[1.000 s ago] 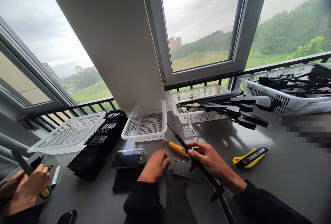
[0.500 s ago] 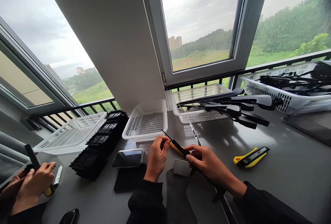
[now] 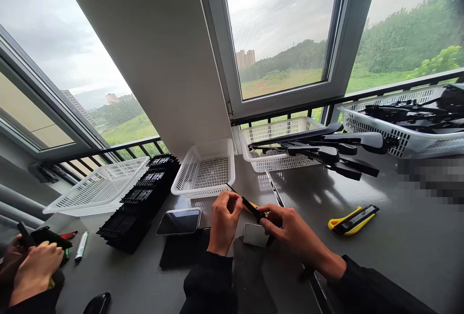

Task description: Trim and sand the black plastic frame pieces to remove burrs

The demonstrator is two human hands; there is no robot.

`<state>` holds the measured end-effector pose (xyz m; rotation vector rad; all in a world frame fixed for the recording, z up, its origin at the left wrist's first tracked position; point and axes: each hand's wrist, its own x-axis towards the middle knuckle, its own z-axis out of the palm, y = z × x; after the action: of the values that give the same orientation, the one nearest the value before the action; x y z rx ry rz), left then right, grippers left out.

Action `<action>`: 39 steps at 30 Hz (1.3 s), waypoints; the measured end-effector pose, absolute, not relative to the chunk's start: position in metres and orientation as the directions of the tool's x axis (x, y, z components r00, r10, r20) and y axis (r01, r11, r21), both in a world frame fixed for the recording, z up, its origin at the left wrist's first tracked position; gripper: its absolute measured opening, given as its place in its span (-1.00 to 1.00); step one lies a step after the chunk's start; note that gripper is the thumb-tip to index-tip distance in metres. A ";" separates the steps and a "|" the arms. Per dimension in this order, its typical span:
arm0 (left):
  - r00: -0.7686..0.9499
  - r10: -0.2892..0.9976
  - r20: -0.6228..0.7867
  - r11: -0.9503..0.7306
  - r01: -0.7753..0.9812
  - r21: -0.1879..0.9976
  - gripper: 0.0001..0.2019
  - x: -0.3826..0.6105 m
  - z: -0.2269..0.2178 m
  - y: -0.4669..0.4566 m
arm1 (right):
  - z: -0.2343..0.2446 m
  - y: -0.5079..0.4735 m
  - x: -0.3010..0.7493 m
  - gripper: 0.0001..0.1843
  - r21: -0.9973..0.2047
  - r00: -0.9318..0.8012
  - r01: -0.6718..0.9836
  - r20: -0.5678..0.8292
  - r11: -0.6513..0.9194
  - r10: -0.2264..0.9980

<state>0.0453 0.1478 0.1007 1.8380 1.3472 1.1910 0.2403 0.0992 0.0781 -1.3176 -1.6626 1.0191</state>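
Observation:
My right hand point(image 3: 290, 229) grips a long thin black plastic strip point(image 3: 248, 204) near its middle, holding it low over the grey table point(image 3: 398, 251). My left hand point(image 3: 224, 220) is closed in a pinch on the strip's far end. Under the strip, partly hidden by my hands, lies a small yellow-handled tool point(image 3: 254, 205). A small glossy rectangular piece point(image 3: 254, 235) lies flat just below my right hand. A black mat point(image 3: 181, 255) lies under my left wrist.
Three white mesh baskets stand along the window: one far left point(image 3: 97, 188), one in the middle point(image 3: 205, 169), one holding long black parts point(image 3: 279, 147). A fourth point(image 3: 406, 135) is at right. Stacked black trays point(image 3: 139, 200), a phone point(image 3: 178, 221), a yellow utility knife point(image 3: 351, 219). Another person's hands point(image 3: 29, 265) work at far left.
My left hand rose from the table and pinched the strip's far end. My right hand drew the strip up and closer. The other person's hands lowered at far left.

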 end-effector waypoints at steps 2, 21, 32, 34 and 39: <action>0.083 0.951 0.299 -0.306 0.421 0.854 -0.85 0.045 0.101 0.148 | 0.078 0.099 0.240 -0.61 -0.923 -0.171 0.358 0.087 0.144 0.981; 0.213 0.976 -0.056 0.042 0.070 0.997 -0.59 0.036 0.101 0.154 | 0.082 0.098 0.244 -0.58 -0.935 -0.226 0.324 0.074 0.146 0.971; 0.257 0.966 0.001 -0.026 0.094 0.995 -0.61 0.050 0.104 0.146 | 0.091 0.095 0.246 -0.57 -0.991 -0.311 0.102 0.049 0.084 0.949; 0.318 0.948 -0.017 -0.014 0.095 0.995 -0.61 0.057 0.105 0.140 | 0.094 0.095 0.247 -0.53 -0.995 -0.314 0.045 0.069 0.087 0.947; 0.477 0.877 -0.060 0.031 0.069 0.997 -0.61 0.069 0.105 0.129 | 0.096 0.095 0.251 -0.45 -0.999 -0.282 0.020 0.038 0.045 0.959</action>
<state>0.0688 0.1288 0.1049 1.4126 0.8954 0.7727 0.2507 0.0947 0.0957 -1.0485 -1.4560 1.3712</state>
